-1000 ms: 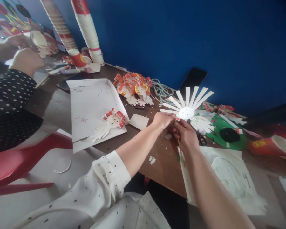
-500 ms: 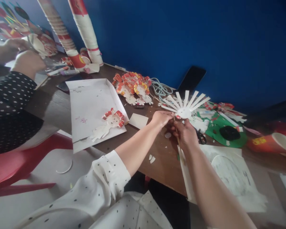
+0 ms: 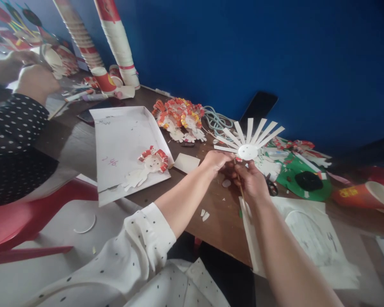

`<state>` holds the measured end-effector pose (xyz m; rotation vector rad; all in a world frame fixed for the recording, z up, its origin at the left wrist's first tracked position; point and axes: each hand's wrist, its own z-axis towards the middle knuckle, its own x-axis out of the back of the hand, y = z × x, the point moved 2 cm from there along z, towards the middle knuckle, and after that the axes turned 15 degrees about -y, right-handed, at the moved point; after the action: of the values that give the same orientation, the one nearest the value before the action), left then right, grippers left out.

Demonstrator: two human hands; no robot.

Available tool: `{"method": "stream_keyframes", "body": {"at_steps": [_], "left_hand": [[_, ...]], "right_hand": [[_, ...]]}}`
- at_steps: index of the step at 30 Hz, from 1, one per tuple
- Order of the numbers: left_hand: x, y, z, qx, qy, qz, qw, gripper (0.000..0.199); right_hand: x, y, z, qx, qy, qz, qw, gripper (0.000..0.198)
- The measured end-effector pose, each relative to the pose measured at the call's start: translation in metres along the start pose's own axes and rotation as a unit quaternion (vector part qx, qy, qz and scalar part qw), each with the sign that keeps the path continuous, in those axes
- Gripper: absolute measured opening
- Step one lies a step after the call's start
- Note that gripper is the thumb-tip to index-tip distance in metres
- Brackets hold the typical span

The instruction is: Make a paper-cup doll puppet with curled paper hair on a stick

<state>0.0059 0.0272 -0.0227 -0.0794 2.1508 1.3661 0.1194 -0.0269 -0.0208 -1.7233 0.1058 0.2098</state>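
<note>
A cut paper cup (image 3: 248, 152) with a round white base and white strips fanned out stands up in front of my hands. Its base has small dark marks, and a red curled bit shows at the lower edge. My left hand (image 3: 218, 161) is closed at that lower left edge, pinching the cup; the fingertips are partly hidden. Close beside it, my right hand (image 3: 251, 180) grips a thin wooden stick (image 3: 241, 184), whose upper end meets the cup near my left fingers. Whether the strip is wound round the stick I cannot tell.
A white box lid (image 3: 121, 136) carries a finished-looking curled paper figure (image 3: 153, 162). Behind lie a heap of red curled figures (image 3: 181, 115), a cord (image 3: 216, 119) and a phone (image 3: 259, 106). Right are scissors (image 3: 271, 186) and green card (image 3: 284, 181). At left, another person's hands (image 3: 35, 81) work.
The view has shifted slightly. The cup's fan of strips stands a little further right and looks more spread. Both hands keep their hold in nearly the same place.
</note>
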Motion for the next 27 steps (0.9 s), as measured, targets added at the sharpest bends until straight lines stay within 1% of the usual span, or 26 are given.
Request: {"method": "stream_keyframes", "body": {"at_steps": [5, 10, 17, 21, 27], "left_hand": [[0.0030, 0.0009, 0.0010, 0.006, -0.022, -0.009, 1.000, 0.006], [0.0040, 0.0035, -0.0001, 0.010, -0.044, -0.015, 0.999, 0.007], [0.0038, 0.0042, -0.0010, 0.017, -0.043, -0.015, 0.999, 0.007], [0.0040, 0.0022, 0.0007, 0.010, -0.056, -0.014, 0.998, 0.007], [0.0035, 0.0019, 0.0001, 0.011, -0.043, -0.022, 0.999, 0.008]], "right_hand": [[0.0028, -0.0034, -0.0015, -0.015, -0.003, -0.019, 1.000, 0.041], [0.0059, -0.0013, -0.0017, -0.012, -0.016, -0.015, 1.000, 0.041], [0.0092, -0.0007, -0.0030, -0.016, -0.027, -0.012, 0.999, 0.044], [0.0090, -0.0029, -0.0037, -0.019, -0.034, -0.015, 0.999, 0.042], [0.0093, -0.0027, -0.0033, -0.017, -0.042, -0.031, 0.998, 0.037]]}}
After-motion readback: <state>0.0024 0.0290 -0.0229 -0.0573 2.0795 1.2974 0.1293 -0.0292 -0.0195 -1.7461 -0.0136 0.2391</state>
